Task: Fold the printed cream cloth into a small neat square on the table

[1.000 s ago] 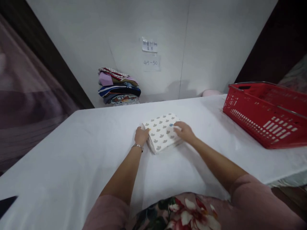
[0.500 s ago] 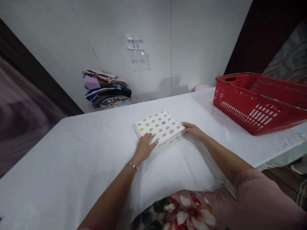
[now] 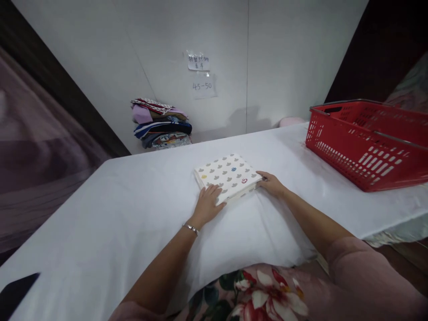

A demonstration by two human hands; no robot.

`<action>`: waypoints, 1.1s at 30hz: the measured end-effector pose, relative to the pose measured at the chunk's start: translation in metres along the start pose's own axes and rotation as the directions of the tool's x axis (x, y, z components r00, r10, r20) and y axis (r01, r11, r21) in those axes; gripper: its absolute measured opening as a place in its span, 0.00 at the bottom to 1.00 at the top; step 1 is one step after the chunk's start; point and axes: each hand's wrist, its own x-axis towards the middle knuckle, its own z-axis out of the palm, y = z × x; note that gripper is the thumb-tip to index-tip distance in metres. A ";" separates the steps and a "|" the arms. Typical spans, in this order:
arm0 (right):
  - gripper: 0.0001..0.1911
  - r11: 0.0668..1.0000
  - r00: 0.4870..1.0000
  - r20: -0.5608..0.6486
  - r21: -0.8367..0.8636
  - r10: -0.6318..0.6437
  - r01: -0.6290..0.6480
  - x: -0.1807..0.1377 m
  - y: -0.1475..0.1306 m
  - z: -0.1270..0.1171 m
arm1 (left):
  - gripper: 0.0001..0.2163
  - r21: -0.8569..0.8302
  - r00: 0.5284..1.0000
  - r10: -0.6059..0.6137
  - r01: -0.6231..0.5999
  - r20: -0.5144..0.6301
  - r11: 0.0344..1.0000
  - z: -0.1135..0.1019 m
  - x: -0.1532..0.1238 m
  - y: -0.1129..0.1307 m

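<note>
A folded white cloth (image 3: 229, 173) with grey mushroom shapes and a few coloured ones lies flat on the white-covered table (image 3: 140, 214). My left hand (image 3: 207, 203) rests on its near left corner, fingers laid flat over the top and thumb along the near edge. At the right corner, my right hand (image 3: 271, 184) pinches the cloth's edge between its fingers and thumb. The underside of the cloth is hidden.
A red plastic basket (image 3: 347, 147) stands on the table's right side. Several folded fabrics (image 3: 162, 127) are piled by the wall, beyond the far edge. Something dark and flat (image 3: 15, 296) shows at the lower left. Paper signs (image 3: 203, 86) hang on the wall.
The view has shifted a little, so everything sits further right and the dark flat thing shows more at lower left. Both hands stay at the same corners of the cloth.
</note>
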 end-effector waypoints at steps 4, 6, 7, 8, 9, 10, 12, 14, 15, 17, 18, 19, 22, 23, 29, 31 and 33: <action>0.26 0.997 0.998 -0.060 -0.077 -0.016 0.011 -0.001 -0.005 0.004 | 0.21 -0.040 1.000 -0.029 0.029 0.005 0.999 -0.001 0.004 -0.001; 0.26 0.988 0.997 -0.061 -0.151 -0.047 0.037 -0.001 -0.008 0.006 | 0.20 -0.053 0.999 -0.038 0.039 0.013 0.998 -0.002 0.005 0.000; 0.25 0.980 0.997 -0.055 -0.192 -0.063 0.051 0.000 -0.009 0.007 | 0.20 -0.053 0.999 -0.038 0.039 0.019 0.998 -0.003 0.006 0.000; 0.25 0.971 0.996 -0.050 -0.231 -0.075 0.062 0.000 -0.010 0.008 | 0.20 -0.050 0.999 -0.036 0.038 0.026 0.998 -0.004 0.006 -0.001; 0.25 0.963 0.995 -0.052 -0.262 -0.085 0.068 0.001 -0.010 0.009 | 0.20 -0.045 0.999 -0.032 0.034 0.033 0.998 -0.004 0.005 -0.001; 0.24 0.957 0.994 -0.058 -0.280 -0.096 0.076 0.002 -0.011 0.009 | 0.21 -0.037 0.999 -0.029 0.030 0.041 0.999 -0.004 0.005 -0.002; 0.22 0.954 0.988 -0.065 -0.277 -0.140 0.117 0.005 -0.013 0.006 | 0.23 -0.017 0.998 -0.026 0.027 0.053 0.999 -0.005 0.003 -0.001; 0.21 0.949 0.974 -0.090 -0.259 -0.209 0.180 0.010 -0.014 0.000 | 0.23 0.006 0.998 -0.017 0.017 0.055 1.000 -0.004 0.003 0.003; 0.21 0.944 0.966 -0.109 -0.261 -0.234 0.199 0.013 -0.014 -0.004 | 0.23 0.017 0.999 -0.004 0.003 0.051 1.000 -0.003 0.003 0.006; 0.21 0.939 0.967 -0.141 -0.302 -0.211 0.161 0.018 -0.013 -0.013 | 0.22 0.029 0.998 0.046 -0.047 0.042 0.998 -0.001 0.004 0.015; 0.21 0.937 0.974 -0.147 -0.331 -0.171 0.114 0.020 -0.012 -0.017 | 0.22 0.031 0.997 0.073 -0.074 0.038 0.997 0.000 0.005 0.020; 0.21 0.931 0.982 -0.139 -0.360 -0.125 0.068 0.021 -0.011 -0.020 | 0.21 0.031 0.995 0.094 -0.095 0.034 0.995 0.002 0.006 0.024; 0.21 0.909 0.992 -0.115 -0.417 -0.054 0.001 0.020 -0.007 -0.025 | 0.20 0.036 0.994 0.107 -0.108 0.022 0.994 0.006 0.007 0.031; 0.21 0.907 0.992 -0.109 -0.421 -0.060 0.009 0.019 -0.006 -0.025 | 0.20 0.039 0.994 0.107 -0.108 0.017 0.993 0.006 0.007 0.031; 0.23 0.903 0.983 -0.112 -0.421 -0.147 0.087 0.011 0.000 -0.019 | 0.20 0.063 0.989 0.144 -0.142 -0.027 0.988 0.014 0.000 0.025; 0.23 0.891 0.989 -0.076 -0.447 -0.128 0.081 0.011 0.002 -0.019 | 0.21 0.070 0.989 0.144 -0.141 -0.043 0.988 0.017 -0.003 0.025; 0.23 0.887 0.994 -0.038 -0.456 -0.104 0.075 0.014 0.005 -0.022 | 0.22 0.056 0.989 0.133 -0.130 -0.063 0.990 0.020 -0.007 0.026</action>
